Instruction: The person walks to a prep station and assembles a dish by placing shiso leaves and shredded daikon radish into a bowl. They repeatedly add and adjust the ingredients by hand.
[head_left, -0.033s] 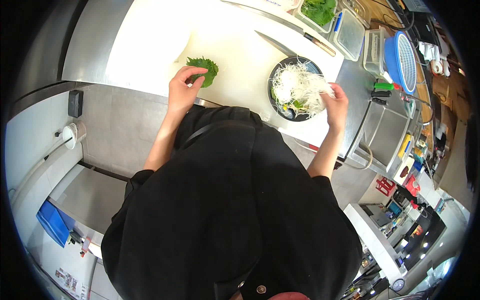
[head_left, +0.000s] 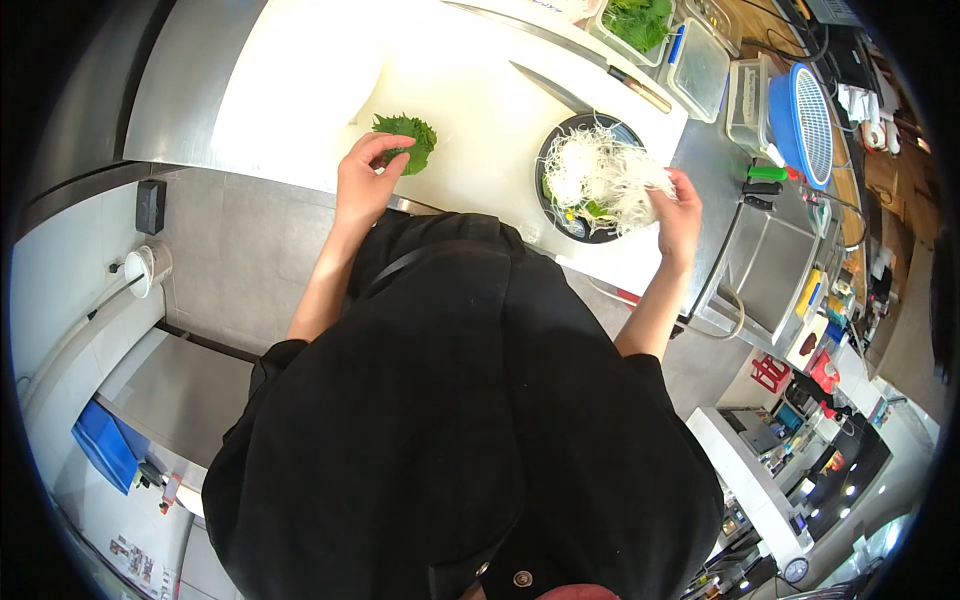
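Observation:
My left hand (head_left: 368, 175) pinches a jagged-edged green shiso leaf (head_left: 420, 150) between thumb and forefinger, over the white cutting board (head_left: 475, 140). To the right on the board is a round black dish (head_left: 552, 215) heaped with fine shredded white radish (head_left: 590, 175). Some green leaf and a bit of yellow show at the heap's near side. At the dish's right rim my right hand (head_left: 678, 205) has its fingertips closed on strands of the radish, which still join the heap.
Behind the dish lie a knife blade (head_left: 550, 85) and a long knife with a wooden handle (head_left: 640, 88). A tub of green leaves (head_left: 640, 22), a clear blue-edged container (head_left: 697, 80) and a blue basket (head_left: 800, 125) stand at back right. A steel sink (head_left: 770, 260) is at right.
My right hand has shifted slightly to the right, drawing the radish strands outward. My left hand and the leaf look the same.

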